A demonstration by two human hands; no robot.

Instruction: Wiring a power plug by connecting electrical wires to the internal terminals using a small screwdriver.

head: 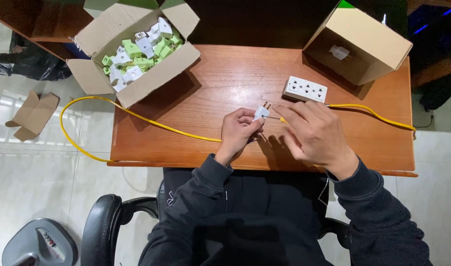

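A small white plug adapter (261,113) was pinched between the thumb and fingers of the left hand (239,131), its two metal prongs pointed up and away toward the far edge of the wooden table (186,143). The right hand (314,134) was laid just beside it, fingers loosely extended and close together, fingertips brought up near the adapter; whether anything was gripped under them could not be told. Both hands were kept near the middle of the table, toward its front edge.

Just beyond the right hand, a white power strip (305,89) was seen lying flat, and a yellow cable (136,117) was run from it across the table, off the left edge and down in a loop over the tiled floor. At the far left corner an open cardboard box (95,34) was filled with green and white adapters. At the far right corner a second open box (378,47) was tipped on its side, with one white adapter (339,52) inside.
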